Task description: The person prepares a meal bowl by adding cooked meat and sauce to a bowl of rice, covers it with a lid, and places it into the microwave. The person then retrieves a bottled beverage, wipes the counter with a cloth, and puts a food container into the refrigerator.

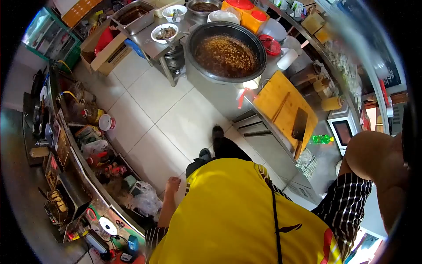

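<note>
My left hand (172, 184) hangs low beside the yellow apron (220, 211), above the tiled floor. Its fingers look curled together, and no object shows in them. On the right my bare right arm (378, 169) is bent and raised close to the camera; its hand lies outside the picture. Beyond my feet, a large dark pot (192, 59) holds brown sauce with pale bits. A cleaver (300, 124) lies on a yellow cutting board (273, 94) on the steel counter, with a thin brown stick beside it.
Shelving (118, 176) with bags and bottles curves along the left. An open cardboard box (105, 61) stands near the steel table (154, 48) with bowls. A green bottle (322, 139) and a white microwave (342, 130) are on the right. White tiles (154, 141) cover the aisle floor.
</note>
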Demonstrator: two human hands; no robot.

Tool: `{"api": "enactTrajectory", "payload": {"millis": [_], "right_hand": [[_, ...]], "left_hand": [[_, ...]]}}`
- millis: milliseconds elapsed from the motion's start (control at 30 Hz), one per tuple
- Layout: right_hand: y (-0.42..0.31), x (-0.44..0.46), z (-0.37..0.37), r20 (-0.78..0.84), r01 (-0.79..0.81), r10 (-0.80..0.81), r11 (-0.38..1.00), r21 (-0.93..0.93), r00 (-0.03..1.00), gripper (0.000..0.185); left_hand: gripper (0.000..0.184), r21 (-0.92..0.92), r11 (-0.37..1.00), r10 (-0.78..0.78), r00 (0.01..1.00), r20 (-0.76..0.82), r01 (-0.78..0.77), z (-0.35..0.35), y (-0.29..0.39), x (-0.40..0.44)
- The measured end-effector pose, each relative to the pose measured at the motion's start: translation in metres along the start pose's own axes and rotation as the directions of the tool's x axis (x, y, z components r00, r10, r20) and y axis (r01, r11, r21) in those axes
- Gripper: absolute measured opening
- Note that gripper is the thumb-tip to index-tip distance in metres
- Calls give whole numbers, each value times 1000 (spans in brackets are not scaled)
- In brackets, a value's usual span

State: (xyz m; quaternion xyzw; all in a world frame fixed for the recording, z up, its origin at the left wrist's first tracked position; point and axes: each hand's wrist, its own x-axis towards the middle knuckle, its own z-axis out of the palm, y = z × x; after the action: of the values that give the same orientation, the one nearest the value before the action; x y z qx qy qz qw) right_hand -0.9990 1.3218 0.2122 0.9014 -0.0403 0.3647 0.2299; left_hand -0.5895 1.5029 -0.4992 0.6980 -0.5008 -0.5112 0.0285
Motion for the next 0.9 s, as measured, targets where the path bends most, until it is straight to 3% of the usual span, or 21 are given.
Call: {"api": "enactTrajectory", "payload": {"millis": [67,133,233,267,333,367,400,533,633,733,833,900], "right_hand": [[8,-11,5,-25,-12,11,1000,-11,1000,24],[23,-32,12,-74,-83,81,996,-20,994,23],[49,-88,30,-179,-334,319,940,-63,931,22],[60,-118,41,-208,-504,483,861,-65,851,21],[87,-188,73,-211,-821,799,570,-34,563,20],[100,-224,88,-124,-921,919,384,60,375,16],[110,-257,108,-56,-989,988,143,37,141,15],[118,-422,186,26,-956,968,-243,-163,-250,37],[114,-509,227,79,-928,925,-369,-46,-372,49],[133,-526,252,224,-729,759,-650,215,-611,52],[151,-565,281,217,-801,820,-568,192,-529,53],[165,-552,286,225,-768,809,-586,258,-542,52]], "left_hand": [[32,58,998,5,1000,21,-7,-2,18,13],[35,-105,982,-158,987,-30,154,-4,32,7],[22,-349,931,-139,987,-74,105,-26,71,11],[19,-421,903,-133,987,-85,85,-36,93,15],[13,-352,935,-45,978,-202,-30,-52,112,37],[14,-274,956,22,961,-276,-101,-62,126,48],[16,-186,969,93,936,-341,-164,-72,143,59],[21,-334,910,140,942,-306,-244,-140,319,82],[33,-449,857,163,960,-226,-252,-169,422,124],[50,-494,816,182,944,-274,-301,-183,505,170],[53,-556,781,113,941,-321,-283,-191,552,214],[49,-575,768,54,922,-384,-284,-188,569,223]]}}
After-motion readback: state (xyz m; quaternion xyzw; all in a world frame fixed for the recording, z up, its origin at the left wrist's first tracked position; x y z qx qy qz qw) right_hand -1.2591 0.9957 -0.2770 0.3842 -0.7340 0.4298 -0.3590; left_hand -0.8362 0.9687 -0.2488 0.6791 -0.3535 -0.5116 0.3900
